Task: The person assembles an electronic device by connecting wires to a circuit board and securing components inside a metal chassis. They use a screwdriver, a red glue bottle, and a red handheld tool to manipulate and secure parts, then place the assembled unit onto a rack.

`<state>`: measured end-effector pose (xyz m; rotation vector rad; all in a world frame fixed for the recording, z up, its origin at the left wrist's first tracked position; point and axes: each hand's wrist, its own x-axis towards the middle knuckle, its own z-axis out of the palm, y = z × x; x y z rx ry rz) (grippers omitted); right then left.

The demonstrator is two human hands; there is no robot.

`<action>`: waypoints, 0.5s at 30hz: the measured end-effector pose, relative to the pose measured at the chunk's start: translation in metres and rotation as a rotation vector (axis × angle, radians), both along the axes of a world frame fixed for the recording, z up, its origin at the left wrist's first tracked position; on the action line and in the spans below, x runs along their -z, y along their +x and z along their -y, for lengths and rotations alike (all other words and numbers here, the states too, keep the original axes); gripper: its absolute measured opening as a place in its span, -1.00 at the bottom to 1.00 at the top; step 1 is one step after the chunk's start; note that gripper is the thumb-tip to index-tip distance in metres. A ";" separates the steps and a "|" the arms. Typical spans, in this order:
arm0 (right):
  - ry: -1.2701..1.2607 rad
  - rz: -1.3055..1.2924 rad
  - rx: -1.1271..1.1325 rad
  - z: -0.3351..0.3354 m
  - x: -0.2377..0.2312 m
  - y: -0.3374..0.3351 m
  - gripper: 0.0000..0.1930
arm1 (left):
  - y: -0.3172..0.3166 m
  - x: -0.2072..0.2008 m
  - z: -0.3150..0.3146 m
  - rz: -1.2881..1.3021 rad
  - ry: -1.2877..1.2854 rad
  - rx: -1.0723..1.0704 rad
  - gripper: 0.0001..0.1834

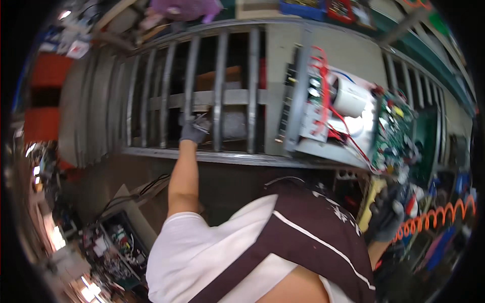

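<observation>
My left hand (193,132), in a grey glove, reaches out over the rollers of the conveyor. Its fingers look closed around something small and pale, too blurred to name. Off to the right, my right hand (388,217) wears a darker glove and is held low beside the conveyor. Its fingers are curled, and what they hold is hard to make out; an orange coiled hose (434,216) runs up close to it. Beyond that hand, an open metal unit (323,144) sits on a board, with a white cylinder (351,98), red wires (325,86) and a green circuit board (396,129).
The roller conveyor (220,91) runs across in front of me, with gaps between its rollers and a metal front rail (212,156). Blue (303,9) and red (339,11) parts bins stand along the far side. A crate of loose parts (121,237) is at lower left.
</observation>
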<state>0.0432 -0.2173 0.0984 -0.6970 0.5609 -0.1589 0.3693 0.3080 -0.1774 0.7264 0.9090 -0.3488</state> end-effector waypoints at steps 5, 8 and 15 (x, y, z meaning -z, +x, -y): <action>-0.168 -0.167 -0.048 0.012 0.010 -0.029 -0.23 | -0.020 -0.004 0.013 0.441 1.092 0.934 -0.63; -0.350 -0.164 -0.180 0.034 0.021 -0.070 -0.26 | -0.004 0.068 -0.033 -0.061 0.483 0.255 -0.59; -1.081 -1.175 -0.510 0.061 0.133 -0.221 -0.44 | -0.036 0.028 0.013 0.000 0.549 0.039 -0.76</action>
